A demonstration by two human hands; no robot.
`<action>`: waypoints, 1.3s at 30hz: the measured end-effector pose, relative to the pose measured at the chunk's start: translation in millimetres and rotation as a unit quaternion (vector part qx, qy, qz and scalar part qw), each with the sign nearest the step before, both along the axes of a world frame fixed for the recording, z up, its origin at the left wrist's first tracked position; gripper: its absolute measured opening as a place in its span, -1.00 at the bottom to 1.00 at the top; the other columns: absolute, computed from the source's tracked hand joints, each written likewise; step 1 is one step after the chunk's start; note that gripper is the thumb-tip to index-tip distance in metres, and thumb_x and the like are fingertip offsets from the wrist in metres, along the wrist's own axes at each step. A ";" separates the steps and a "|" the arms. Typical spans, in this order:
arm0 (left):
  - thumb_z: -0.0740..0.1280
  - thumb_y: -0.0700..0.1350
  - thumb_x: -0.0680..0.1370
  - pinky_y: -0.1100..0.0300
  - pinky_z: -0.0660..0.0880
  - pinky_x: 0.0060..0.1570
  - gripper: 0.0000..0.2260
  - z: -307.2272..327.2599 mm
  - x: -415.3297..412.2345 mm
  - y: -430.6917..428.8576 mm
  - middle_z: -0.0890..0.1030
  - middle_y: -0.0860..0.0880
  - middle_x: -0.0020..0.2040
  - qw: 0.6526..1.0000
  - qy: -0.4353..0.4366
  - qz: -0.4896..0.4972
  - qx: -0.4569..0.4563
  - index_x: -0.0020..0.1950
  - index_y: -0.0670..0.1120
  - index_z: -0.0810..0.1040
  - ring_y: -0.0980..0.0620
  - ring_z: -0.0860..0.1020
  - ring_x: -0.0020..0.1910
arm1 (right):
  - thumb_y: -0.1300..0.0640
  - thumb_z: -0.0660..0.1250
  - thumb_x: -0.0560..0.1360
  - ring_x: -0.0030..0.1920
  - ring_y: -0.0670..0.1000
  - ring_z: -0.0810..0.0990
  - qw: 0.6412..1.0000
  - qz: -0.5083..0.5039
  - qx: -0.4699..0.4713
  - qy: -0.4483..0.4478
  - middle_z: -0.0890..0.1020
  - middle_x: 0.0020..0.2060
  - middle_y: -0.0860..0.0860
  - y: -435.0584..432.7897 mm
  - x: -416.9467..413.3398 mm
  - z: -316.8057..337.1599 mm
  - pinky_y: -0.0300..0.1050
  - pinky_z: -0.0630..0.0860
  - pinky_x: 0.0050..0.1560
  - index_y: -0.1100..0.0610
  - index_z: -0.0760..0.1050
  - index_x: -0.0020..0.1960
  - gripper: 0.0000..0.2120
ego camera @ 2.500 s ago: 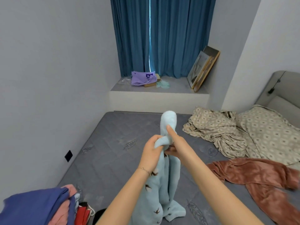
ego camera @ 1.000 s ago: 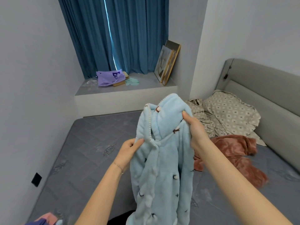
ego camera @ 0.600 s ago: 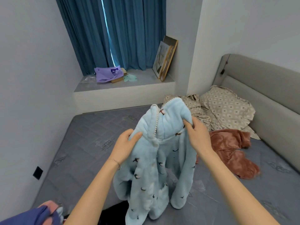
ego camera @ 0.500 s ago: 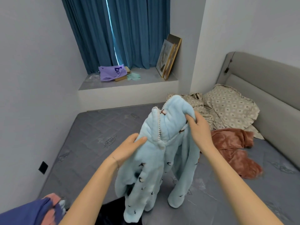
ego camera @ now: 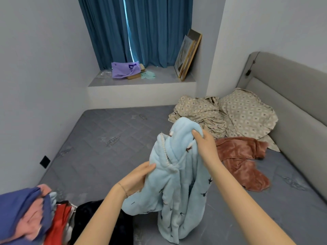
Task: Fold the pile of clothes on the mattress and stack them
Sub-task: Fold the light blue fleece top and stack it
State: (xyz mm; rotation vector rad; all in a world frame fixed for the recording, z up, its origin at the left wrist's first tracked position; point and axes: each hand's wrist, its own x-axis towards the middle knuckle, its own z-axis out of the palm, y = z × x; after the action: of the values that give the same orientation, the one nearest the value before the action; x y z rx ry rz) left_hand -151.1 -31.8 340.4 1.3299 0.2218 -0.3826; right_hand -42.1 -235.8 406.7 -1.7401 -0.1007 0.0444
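**Lowered since a second ago: light-blue fleece garment [ego camera: 177,183]**

Grey mattress [ego camera: 99,144] lies beneath the fingers. The unfolded clothes pile [ego camera: 31,214] sits left of them. The garment hangs from both hands, lower end at the mattress. Right hand [ego camera: 206,147] fingers pinch its top; left hand [ego camera: 136,179] fingers grip a lower fold.

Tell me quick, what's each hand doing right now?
Left hand: holds the fluffy light-blue fleece garment lower down.
Right hand: grips its top edge.
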 end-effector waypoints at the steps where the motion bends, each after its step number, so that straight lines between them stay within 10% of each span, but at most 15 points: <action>1: 0.26 0.09 0.59 -0.09 0.43 0.31 -0.57 2.0 -2.4 -5.4 0.55 -0.09 0.31 0.999 -0.018 0.019 0.030 0.39 -0.09 0.42 -0.07 0.52 0.29 | 0.15 0.20 0.62 -0.06 0.01 0.55 1.000 0.004 -0.004 -0.006 0.58 -0.17 -0.03 -5.6 -1.3 -0.1 -0.21 0.45 -0.07 0.11 0.52 -0.05 -0.86; 10: 0.21 -0.10 0.65 0.35 0.44 -0.04 -0.92 79.7 -7.3 -51.4 0.54 0.26 -0.12 0.911 -0.272 0.187 0.247 0.02 0.02 0.49 0.23 0.54 -0.07 | 0.14 0.21 0.61 -0.27 -0.11 0.39 0.988 -0.021 -0.023 -0.152 0.46 -0.27 -0.01 -42.9 -16.4 44.6 -0.38 0.32 -0.30 0.15 0.45 -0.18 -0.80; 19: 0.25 -0.19 0.62 0.39 0.33 -0.28 -0.78 148.2 -21.1 -73.8 0.35 0.09 -0.31 0.801 -0.431 0.283 0.305 -0.21 -0.15 0.34 0.22 0.32 -0.34 | 0.21 0.26 0.57 -0.23 -0.22 0.46 0.960 -0.043 0.036 -0.276 0.53 -0.24 -0.10 -59.7 -30.9 104.1 -0.35 0.39 -0.17 0.18 0.51 -0.07 -0.92; 26: 0.39 -0.06 0.54 0.38 0.32 -0.33 -0.72 110.4 37.4 -4.5 0.38 0.06 -0.30 0.848 -0.303 0.208 0.382 -0.22 -0.13 0.35 0.24 0.34 -0.36 | 0.04 0.31 0.55 -0.16 0.07 0.56 0.953 -0.030 -0.155 -0.259 0.62 -0.20 0.03 -34.2 38.3 48.5 0.02 0.46 -0.14 0.11 0.57 -0.02 -0.85; 32: 0.29 -0.06 0.60 0.33 0.39 -0.08 -0.87 -45.0 105.7 70.8 0.55 0.06 -0.05 0.929 -0.096 0.060 0.352 -0.03 -0.12 0.53 0.22 0.48 -0.11 | 0.04 0.24 0.61 -0.28 0.01 0.45 0.957 0.011 -0.264 -0.119 0.50 -0.34 -0.05 16.0 81.5 -106.3 -0.19 0.22 -0.39 0.15 0.49 -0.10 -0.79; 39: 0.26 -0.16 0.61 0.40 0.39 -0.09 -0.91 -181.7 203.1 137.3 0.56 0.05 -0.06 0.935 -0.049 0.160 0.314 -0.02 -0.14 0.54 0.18 0.49 -0.09 | 0.13 0.31 0.56 -0.27 0.07 0.43 0.948 -0.010 -0.313 -0.053 0.41 -0.42 -0.05 94.8 170.0 -238.0 -0.08 0.21 -0.28 0.17 0.49 -0.28 -0.75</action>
State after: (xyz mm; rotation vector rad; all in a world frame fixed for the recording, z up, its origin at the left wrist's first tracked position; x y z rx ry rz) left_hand 52.0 105.5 158.7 1.8983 0.4987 0.0466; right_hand 128.0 -141.0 168.6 -2.3794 -0.1599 -0.0369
